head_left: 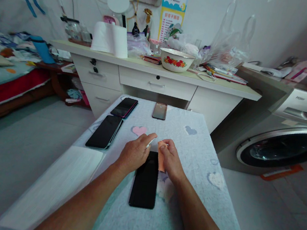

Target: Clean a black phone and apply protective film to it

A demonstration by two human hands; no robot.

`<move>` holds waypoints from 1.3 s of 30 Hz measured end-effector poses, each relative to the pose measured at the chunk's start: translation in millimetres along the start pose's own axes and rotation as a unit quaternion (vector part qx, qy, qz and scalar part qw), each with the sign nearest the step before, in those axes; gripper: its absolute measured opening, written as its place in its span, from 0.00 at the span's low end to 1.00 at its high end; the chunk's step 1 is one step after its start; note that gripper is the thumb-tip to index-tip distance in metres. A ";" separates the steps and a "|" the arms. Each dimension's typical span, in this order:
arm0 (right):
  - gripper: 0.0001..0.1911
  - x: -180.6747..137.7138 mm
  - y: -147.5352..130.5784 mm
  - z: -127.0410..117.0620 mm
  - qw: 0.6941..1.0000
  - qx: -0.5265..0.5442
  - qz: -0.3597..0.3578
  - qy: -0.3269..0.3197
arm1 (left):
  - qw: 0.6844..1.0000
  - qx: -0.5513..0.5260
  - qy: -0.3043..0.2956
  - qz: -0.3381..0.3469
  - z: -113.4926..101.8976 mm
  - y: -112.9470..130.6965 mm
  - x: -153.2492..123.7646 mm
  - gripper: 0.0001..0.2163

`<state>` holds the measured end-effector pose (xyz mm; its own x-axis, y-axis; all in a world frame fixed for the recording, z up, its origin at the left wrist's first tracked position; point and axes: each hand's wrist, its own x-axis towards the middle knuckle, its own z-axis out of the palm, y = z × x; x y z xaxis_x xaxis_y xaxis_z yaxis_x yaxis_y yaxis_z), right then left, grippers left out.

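Observation:
A black smartphone (144,187) lies flat, screen up, on the cloth-covered table, right below my hands. My left hand (134,152) is closed in a pinch on a small white piece (149,143), too small to identify; its fingers hang over the phone's far left edge. Between the thumb and fingers of my right hand (172,160) is a small orange strip (160,162), hanging down beside the phone's far right corner. I cannot tell whether it is cloth or a packet.
To the left on the table (195,199) lie a dark phone (104,131) and another with a reddish edge (124,107). A smaller brown-framed phone (160,111) lies at the far end. Beyond stands a white desk (159,78) with a floral bowl (176,61); a washing machine (286,140) is at right.

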<state>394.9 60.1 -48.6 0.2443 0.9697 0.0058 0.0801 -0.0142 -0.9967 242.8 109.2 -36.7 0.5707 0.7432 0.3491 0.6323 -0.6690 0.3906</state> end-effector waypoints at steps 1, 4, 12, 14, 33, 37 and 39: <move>0.10 -0.1 -0.9 0.1 1.000 0.002 0.000 0.000 | 1.000 -0.001 -0.003 0.000 0.3 0.3 -0.2 0.22; 0.10 0.1 -1.7 0.5 1.000 0.006 -0.005 0.000 | 1.000 0.000 -0.001 0.000 0.8 1.6 -0.4 0.23; 0.11 2.2 4.5 -0.4 1.000 0.009 -0.017 -0.010 | 1.000 -0.016 0.009 0.011 3.5 -2.5 -0.3 0.24; 0.11 2.1 3.4 -0.9 1.000 0.003 -0.020 -0.012 | 1.000 -0.022 0.006 0.012 3.6 -2.0 -0.6 0.23; 0.10 2.3 5.3 -1.3 1.000 0.004 -0.029 -0.011 | 1.000 0.003 0.014 0.004 2.7 2.8 -0.4 0.24; 0.10 1.7 3.5 -1.0 0.999 0.001 -0.029 -0.016 | 1.000 -0.001 0.010 0.006 4.5 2.0 -0.6 0.22; 0.10 1.3 2.0 -0.8 0.999 0.003 -0.028 -0.019 | 1.000 -0.011 0.009 0.007 5.5 1.7 -0.7 0.21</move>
<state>396.1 61.2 -50.5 0.2026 0.9775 0.0578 0.0860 0.0410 -0.9955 246.4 107.6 -40.9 0.5688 0.7344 0.3703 0.6134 -0.6787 0.4038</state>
